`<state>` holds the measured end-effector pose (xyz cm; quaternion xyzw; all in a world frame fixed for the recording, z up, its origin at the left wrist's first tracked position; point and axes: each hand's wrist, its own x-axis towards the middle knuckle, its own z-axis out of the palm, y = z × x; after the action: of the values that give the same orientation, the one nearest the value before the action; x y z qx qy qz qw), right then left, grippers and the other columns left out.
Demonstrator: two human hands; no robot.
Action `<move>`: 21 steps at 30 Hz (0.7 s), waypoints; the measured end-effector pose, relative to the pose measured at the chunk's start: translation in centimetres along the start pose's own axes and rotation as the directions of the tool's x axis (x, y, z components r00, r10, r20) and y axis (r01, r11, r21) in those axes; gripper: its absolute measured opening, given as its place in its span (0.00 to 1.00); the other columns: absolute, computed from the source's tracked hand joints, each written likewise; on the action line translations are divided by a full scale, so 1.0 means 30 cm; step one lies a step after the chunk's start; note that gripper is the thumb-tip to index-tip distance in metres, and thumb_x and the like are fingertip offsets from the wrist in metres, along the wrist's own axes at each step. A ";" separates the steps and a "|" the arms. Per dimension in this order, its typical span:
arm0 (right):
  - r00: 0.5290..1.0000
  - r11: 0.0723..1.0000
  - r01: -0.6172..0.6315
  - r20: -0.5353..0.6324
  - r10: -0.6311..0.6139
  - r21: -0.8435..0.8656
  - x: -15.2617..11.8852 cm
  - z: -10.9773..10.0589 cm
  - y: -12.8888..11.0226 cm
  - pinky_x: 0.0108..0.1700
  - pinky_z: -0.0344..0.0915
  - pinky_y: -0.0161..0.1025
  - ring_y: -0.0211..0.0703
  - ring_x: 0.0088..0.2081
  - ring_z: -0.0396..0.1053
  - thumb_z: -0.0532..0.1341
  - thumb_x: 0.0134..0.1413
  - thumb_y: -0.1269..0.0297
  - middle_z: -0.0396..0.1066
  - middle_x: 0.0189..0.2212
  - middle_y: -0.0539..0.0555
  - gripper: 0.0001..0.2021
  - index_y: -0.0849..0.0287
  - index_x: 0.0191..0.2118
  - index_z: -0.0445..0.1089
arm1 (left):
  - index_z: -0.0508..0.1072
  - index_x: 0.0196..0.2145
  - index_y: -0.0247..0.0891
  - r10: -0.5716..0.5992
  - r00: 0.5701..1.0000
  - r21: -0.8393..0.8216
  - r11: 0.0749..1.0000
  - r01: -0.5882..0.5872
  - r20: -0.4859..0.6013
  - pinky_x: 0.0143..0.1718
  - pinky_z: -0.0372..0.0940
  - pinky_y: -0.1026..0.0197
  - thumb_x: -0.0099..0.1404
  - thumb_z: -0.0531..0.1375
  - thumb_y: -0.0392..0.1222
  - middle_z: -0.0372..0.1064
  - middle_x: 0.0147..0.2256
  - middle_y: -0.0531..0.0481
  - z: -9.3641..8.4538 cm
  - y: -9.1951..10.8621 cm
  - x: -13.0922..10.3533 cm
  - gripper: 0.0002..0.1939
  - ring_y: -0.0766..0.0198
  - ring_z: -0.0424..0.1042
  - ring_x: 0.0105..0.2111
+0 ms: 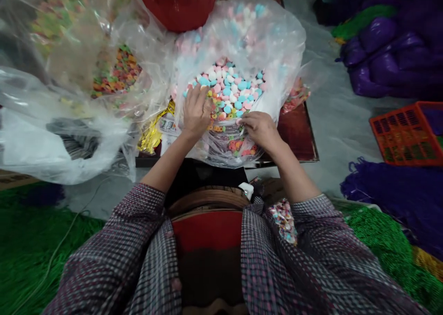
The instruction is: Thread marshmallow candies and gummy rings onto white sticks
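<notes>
Pink, blue and white candies (238,86) lie in a large clear plastic bag (280,38) on the dark red table (297,135). My left hand (197,109) rests on the left side of the bag's opening, its fingers reaching to the candies and small colourful rings. At the right side of the opening, my right hand (259,128) has thumb and fingers pinched together by a small pink piece and the plastic; what exactly it grips is unclear. Ring-shaped candies (238,145) show through the plastic between my hands.
Another clear bag with orange and green candies (119,72) lies at the left, near gold ties (150,135). A red basin (176,5) stands behind. On the right are an orange crate (404,132) and purple bundles (387,56). Green strands (38,241) cover the lower left.
</notes>
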<state>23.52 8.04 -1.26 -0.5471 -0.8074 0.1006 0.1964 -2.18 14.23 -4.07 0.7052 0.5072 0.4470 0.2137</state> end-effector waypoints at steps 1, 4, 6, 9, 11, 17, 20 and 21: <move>0.999 0.998 0.033 0.009 -0.032 -0.052 -0.016 0.010 0.009 0.56 0.67 0.52 0.55 0.53 0.76 0.57 0.65 0.70 0.81 0.50 0.61 0.15 0.56 0.46 0.82 | 0.72 0.64 0.44 0.002 1.000 0.014 1.000 -0.002 0.019 0.77 0.42 0.40 0.72 0.49 0.70 0.61 0.71 0.41 -0.002 0.015 -0.014 0.36 0.45 0.52 0.75; 0.997 0.990 0.072 -0.020 -0.075 -0.122 -0.035 0.042 0.028 0.57 0.63 0.54 0.55 0.57 0.72 0.55 0.67 0.70 0.80 0.54 0.61 0.16 0.55 0.50 0.80 | 0.73 0.63 0.44 0.022 0.997 0.075 0.997 -0.027 0.068 0.76 0.44 0.37 0.73 0.51 0.65 0.61 0.71 0.40 -0.003 0.072 -0.050 0.32 0.42 0.50 0.75; 0.996 0.989 0.089 -0.017 -0.091 -0.122 -0.035 0.052 0.039 0.57 0.63 0.53 0.54 0.54 0.73 0.54 0.69 0.69 0.81 0.52 0.61 0.16 0.55 0.50 0.79 | 0.74 0.61 0.44 0.042 0.994 0.118 0.992 -0.054 0.103 0.75 0.45 0.34 0.73 0.53 0.63 0.62 0.71 0.39 0.001 0.104 -0.072 0.29 0.41 0.49 0.76; 0.993 0.986 0.116 0.010 -0.116 -0.123 -0.028 0.050 0.056 0.56 0.64 0.53 0.53 0.51 0.73 0.53 0.71 0.66 0.82 0.48 0.60 0.15 0.55 0.48 0.79 | 0.76 0.57 0.44 0.066 0.987 0.143 0.986 -0.088 0.149 0.75 0.45 0.32 0.72 0.55 0.61 0.63 0.70 0.40 0.013 0.124 -0.104 0.25 0.40 0.51 0.75; 0.991 0.983 0.134 0.031 -0.132 -0.127 -0.025 0.045 0.068 0.56 0.64 0.54 0.53 0.50 0.73 0.53 0.72 0.64 0.82 0.46 0.59 0.15 0.55 0.46 0.79 | 0.77 0.55 0.46 0.074 0.986 0.137 0.986 -0.095 0.153 0.75 0.44 0.32 0.73 0.55 0.59 0.65 0.69 0.42 0.022 0.120 -0.122 0.22 0.41 0.51 0.75; 0.982 0.980 0.189 -0.019 -0.190 -0.069 -0.028 0.037 0.096 0.67 0.59 0.60 0.50 0.51 0.71 0.54 0.73 0.59 0.79 0.44 0.54 0.12 0.51 0.45 0.76 | 0.79 0.51 0.52 0.092 0.988 0.104 0.989 -0.105 0.128 0.75 0.42 0.33 0.73 0.56 0.52 0.70 0.65 0.47 0.025 0.105 -0.148 0.15 0.45 0.51 0.75; 0.964 0.973 0.230 -0.141 -0.225 0.018 -0.025 0.025 0.073 0.71 0.54 0.62 0.47 0.52 0.72 0.53 0.73 0.57 0.79 0.45 0.52 0.13 0.50 0.45 0.75 | 0.78 0.52 0.50 0.109 0.983 0.129 0.983 -0.129 0.150 0.75 0.43 0.34 0.74 0.56 0.49 0.72 0.63 0.45 0.019 0.133 -0.152 0.15 0.46 0.55 0.73; 0.954 0.968 0.248 -0.187 -0.235 0.048 -0.021 0.018 0.055 0.71 0.54 0.62 0.46 0.52 0.73 0.53 0.74 0.55 0.79 0.45 0.52 0.13 0.50 0.44 0.74 | 0.78 0.53 0.50 0.123 0.979 0.148 0.978 -0.147 0.161 0.75 0.45 0.35 0.75 0.56 0.48 0.72 0.62 0.45 0.019 0.146 -0.154 0.15 0.46 0.58 0.72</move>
<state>24.87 8.11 -2.50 -0.4437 -0.8432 0.0548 0.2985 0.22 8.40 -2.97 0.7847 0.4744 0.3639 0.1635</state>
